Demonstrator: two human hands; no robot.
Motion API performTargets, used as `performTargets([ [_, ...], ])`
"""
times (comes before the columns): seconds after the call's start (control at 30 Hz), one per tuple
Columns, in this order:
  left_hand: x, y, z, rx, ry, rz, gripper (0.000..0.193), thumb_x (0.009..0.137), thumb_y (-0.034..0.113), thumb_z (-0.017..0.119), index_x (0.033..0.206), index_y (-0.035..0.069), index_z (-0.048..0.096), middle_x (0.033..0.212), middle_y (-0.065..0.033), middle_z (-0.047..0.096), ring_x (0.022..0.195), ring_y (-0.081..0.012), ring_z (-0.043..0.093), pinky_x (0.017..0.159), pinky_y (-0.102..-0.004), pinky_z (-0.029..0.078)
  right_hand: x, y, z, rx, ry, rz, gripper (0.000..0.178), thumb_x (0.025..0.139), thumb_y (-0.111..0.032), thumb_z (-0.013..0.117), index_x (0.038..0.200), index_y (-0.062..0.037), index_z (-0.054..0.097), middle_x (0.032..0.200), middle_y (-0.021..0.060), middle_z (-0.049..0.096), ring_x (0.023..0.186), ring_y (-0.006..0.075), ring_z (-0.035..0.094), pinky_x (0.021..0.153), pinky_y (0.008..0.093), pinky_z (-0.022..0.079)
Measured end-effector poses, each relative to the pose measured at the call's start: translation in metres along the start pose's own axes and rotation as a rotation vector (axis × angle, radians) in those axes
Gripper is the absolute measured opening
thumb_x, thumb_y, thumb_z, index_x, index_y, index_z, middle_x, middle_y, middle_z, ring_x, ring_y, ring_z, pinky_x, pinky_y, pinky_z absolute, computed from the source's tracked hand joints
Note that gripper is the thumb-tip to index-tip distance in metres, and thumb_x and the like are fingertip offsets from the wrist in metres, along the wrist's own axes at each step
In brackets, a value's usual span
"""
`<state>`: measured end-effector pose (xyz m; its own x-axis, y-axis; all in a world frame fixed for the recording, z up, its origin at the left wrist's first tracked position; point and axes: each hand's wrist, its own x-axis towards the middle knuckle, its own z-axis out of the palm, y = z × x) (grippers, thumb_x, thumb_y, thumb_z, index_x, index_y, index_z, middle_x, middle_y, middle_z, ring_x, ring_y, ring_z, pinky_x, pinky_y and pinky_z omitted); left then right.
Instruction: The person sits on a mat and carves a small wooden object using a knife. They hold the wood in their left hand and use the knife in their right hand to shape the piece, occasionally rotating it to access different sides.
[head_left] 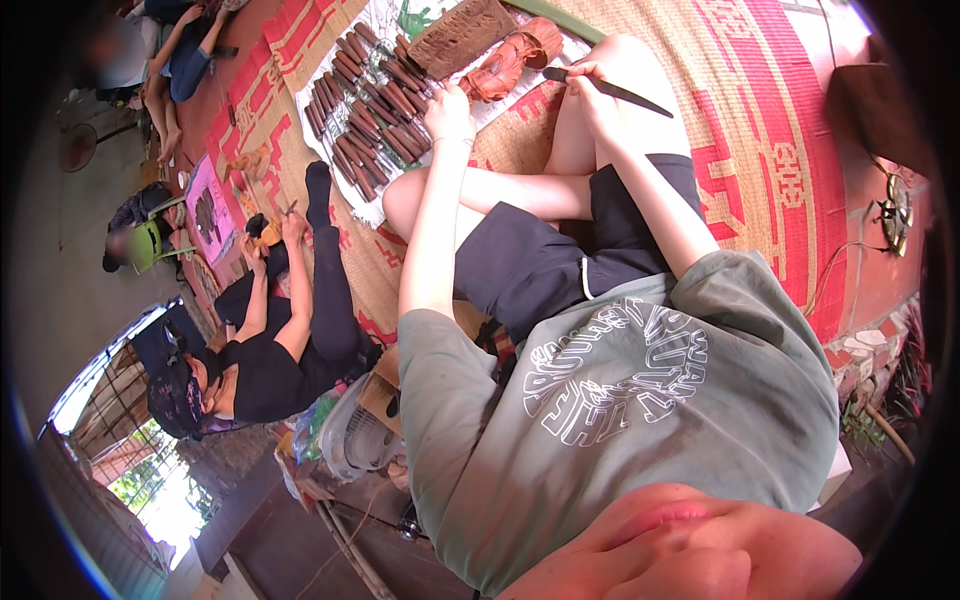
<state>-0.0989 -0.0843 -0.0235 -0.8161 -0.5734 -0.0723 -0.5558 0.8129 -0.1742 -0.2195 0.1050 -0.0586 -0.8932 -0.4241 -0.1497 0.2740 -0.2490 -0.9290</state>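
Observation:
My right hand (597,100) is closed around a long dark blade-like tool (640,100), held over my knee; its tapered end points right and its short end pokes out past my fingers. At the edge of the spread-out tools, my left hand (449,112) has its fingers curled together, and whatever they pinch is hidden. Several wooden-handled carving tools (352,150) lie in rows on a white cloth (303,97). Just right of my left hand rests a reddish-brown carved wood piece (500,72), against a darker carved wooden block (458,38).
A red and straw-coloured woven mat (765,150) lies under me. On my left a person in black (275,340) sits working at a small orange-brown piece (266,232). Beyond are a pink sheet (207,215) and other people. A grey fan (360,435) stands at lower left.

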Motion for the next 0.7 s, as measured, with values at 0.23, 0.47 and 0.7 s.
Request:
performTargets([
  [0.23,-0.007,0.001,0.005,-0.808,-0.533,-0.407,0.01,0.066,0.009,0.067,0.07,0.002,0.061,0.067,-0.0102,0.063,0.06,-0.0175,0.063,0.051,-0.0271,0.051,-0.002,-0.008,0.002,-0.016,0.053,0.025,0.008,0.08,-0.004,0.055,0.088,-0.0021,0.055,0.076,0.0025,0.058,0.068,0.0079,0.05,0.067,0.0202,0.041],
  [0.47,-0.046,0.01,0.026,-1.84,-0.917,-0.835,0.017,0.073,0.012,0.064,0.086,0.002,0.059,0.067,-0.0019,0.057,0.053,-0.0087,0.054,0.041,-0.0178,0.042,-0.003,-0.011,0.004,-0.121,0.009,0.082,0.02,0.081,-0.009,0.06,0.098,-0.0013,0.055,0.084,0.0049,0.06,0.072,0.0091,0.053,0.071,0.0211,0.042],
  [0.7,-0.081,0.057,0.063,-2.849,-0.823,-0.94,0.05,0.07,0.018,0.059,0.113,-0.005,0.047,0.081,-0.0095,0.054,0.064,-0.0171,0.051,0.055,-0.0236,0.048,0.005,0.003,-0.005,-0.126,-0.099,-0.011,0.025,0.082,-0.012,0.06,0.104,-0.0007,0.055,0.088,0.0078,0.061,0.077,0.0104,0.056,0.075,0.0226,0.044],
])
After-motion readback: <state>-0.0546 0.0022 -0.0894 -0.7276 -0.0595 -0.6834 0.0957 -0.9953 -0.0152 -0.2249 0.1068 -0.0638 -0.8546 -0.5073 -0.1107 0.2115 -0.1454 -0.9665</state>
